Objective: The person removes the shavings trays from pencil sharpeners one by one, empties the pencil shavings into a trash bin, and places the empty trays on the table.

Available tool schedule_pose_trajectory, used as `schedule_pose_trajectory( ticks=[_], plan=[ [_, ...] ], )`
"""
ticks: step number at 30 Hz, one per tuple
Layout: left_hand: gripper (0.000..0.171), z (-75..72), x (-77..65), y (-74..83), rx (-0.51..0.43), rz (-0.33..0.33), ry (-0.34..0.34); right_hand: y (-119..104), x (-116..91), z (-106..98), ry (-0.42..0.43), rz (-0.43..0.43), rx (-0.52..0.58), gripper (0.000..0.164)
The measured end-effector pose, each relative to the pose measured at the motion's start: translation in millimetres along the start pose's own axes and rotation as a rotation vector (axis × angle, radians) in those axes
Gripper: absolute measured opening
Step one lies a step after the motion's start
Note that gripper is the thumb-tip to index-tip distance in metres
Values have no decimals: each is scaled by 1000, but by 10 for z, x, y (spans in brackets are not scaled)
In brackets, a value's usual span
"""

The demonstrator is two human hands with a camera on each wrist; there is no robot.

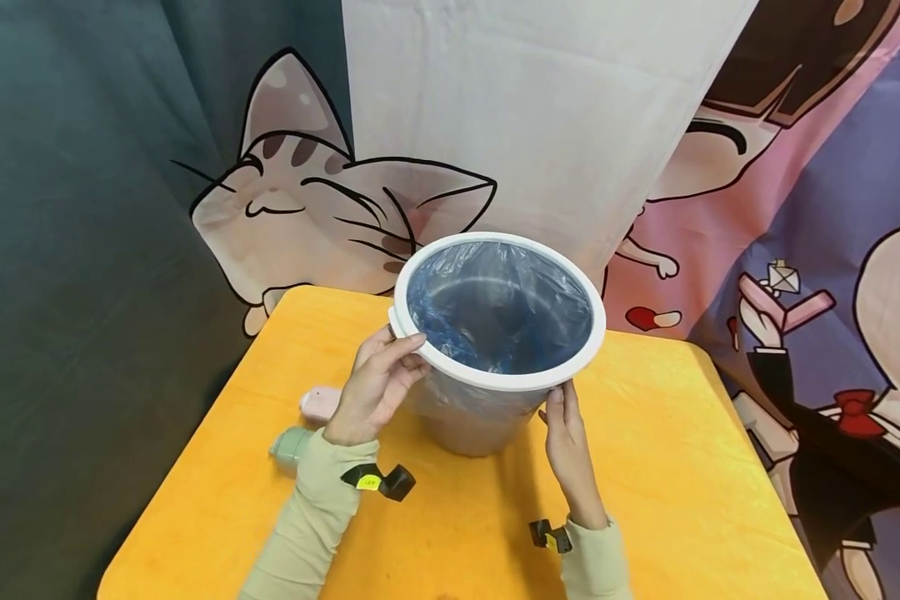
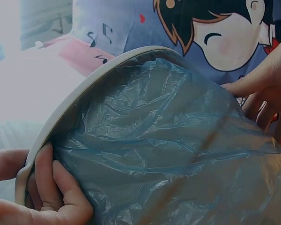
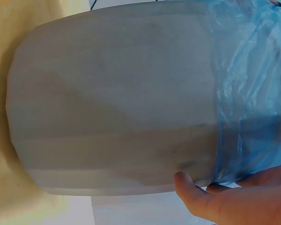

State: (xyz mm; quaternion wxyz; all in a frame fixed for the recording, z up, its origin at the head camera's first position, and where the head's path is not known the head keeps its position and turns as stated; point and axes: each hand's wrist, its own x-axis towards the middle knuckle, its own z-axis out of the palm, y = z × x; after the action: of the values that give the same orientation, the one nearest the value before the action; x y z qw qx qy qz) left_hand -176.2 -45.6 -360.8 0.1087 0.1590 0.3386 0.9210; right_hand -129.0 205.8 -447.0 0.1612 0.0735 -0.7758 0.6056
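Observation:
A grey trash can with a white rim ring stands on the yellow table. A translucent blue trash bag lines it, and the bag's edge hangs down the outside below the ring. My left hand grips the ring at its near left, thumb on top and fingers underneath against the bag. On the near right, my right hand touches the can just below the ring with extended fingers. Its thumb lies along the can's side by the bag's edge.
Left of my left forearm, a small pink object and a small green one lie on the table, partly hidden by the hand and sleeve. Cartoon-printed cloth hangs behind the table's far edge.

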Motion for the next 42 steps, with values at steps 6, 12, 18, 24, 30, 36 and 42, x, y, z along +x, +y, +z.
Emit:
schedule_pose_trajectory(
  ticks=[6,12,18,24,30,36,42],
  plan=[
    [36,6,11,-54,14,-11,-23,77,-41,-85,6,-17,12,48],
    [39,-21,38,-93,-2,-33,-30,102,-49,-79,11,53,37,49],
    [42,-51,45,-112,6,-52,-37,442,-56,-133,0,-10,83,47],
    [46,-59,27,-112,67,-16,-51,108,-117,-107,-49,36,26,44],
    [50,-87,-2,-136,92,5,-43,-170,-156,-71,-67,141,-8,41],
    [33,-144,-61,-215,119,35,-40,-15,-188,-94,-65,170,-1,41],
    [22,-229,-148,-339,129,49,-34,33,-243,-90,-68,181,7,41]
  ],
)
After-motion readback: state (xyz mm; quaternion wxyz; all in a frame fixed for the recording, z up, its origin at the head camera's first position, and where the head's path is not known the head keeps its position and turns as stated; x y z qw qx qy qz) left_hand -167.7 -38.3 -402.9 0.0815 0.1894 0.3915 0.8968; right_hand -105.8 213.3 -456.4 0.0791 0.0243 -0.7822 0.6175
